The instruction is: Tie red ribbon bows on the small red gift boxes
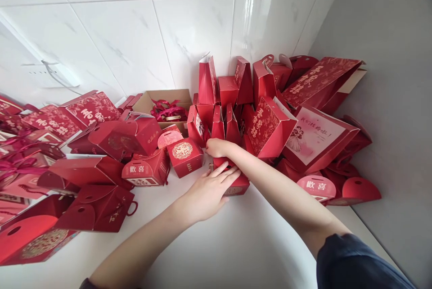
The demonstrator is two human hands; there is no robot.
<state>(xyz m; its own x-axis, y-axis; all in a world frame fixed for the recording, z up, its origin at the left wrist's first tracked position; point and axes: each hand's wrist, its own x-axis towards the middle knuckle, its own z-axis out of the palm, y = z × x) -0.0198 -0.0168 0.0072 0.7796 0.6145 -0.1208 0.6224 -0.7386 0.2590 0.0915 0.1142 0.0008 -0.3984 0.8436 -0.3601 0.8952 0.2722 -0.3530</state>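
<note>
My left hand (206,193) lies with its fingers stretched out across the top of a small red gift box (236,188) on the white table. Just beyond it, my right hand (219,147) has its fingers curled closed, beside the upright red boxes (196,124). Whatever is inside those fingers is hidden. The right wrist and forearm cover part of the box under my left hand. To the left of both hands stands a red box with a round gold emblem (182,150). Close to it is a red box with white characters (143,169).
An open cardboard box (143,102) with dark pink ribbons (168,110) stands near the tiled wall (192,32). Many red boxes crowd the left side, some with ribbon bows (20,165). More are stacked at right, including one with a pink picture panel (308,135), beside a grey panel (388,100).
</note>
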